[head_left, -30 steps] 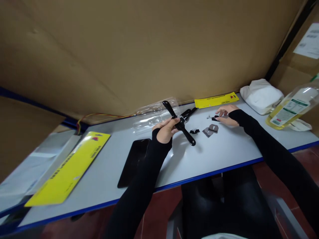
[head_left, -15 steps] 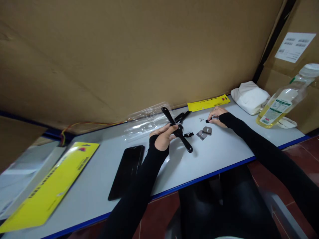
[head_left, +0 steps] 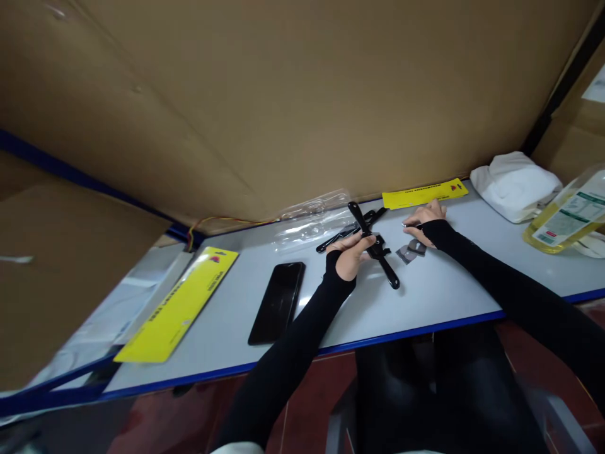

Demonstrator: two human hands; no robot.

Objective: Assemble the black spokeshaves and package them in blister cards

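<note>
My left hand [head_left: 350,254] is wrapped around the middle of a black spokeshave [head_left: 388,272], held tilted above the table with both handles sticking out. My right hand [head_left: 428,222] is closed in a pinch at the table top, a small silvery screw-like piece [head_left: 404,225] showing at the fingertips. Just below it, two flat grey blades [head_left: 416,247] overlap on the table. A small black part [head_left: 386,251] shows beside the spokeshave, partly hidden. Behind my left hand lies a second black spokeshave [head_left: 335,239], partly covered.
Clear plastic blister packaging [head_left: 309,221] and a yellow card [head_left: 425,194] lie along the cardboard wall. A black phone [head_left: 276,304] and another yellow card [head_left: 182,306] are to the left. At right stand a white cloth bundle [head_left: 517,186] and a bottle of yellow liquid [head_left: 567,217].
The view has swung left, so everything sits further right. My right hand has shifted its pinch from a small black part to a silvery piece. My left hand keeps its grip on the spokeshave.
</note>
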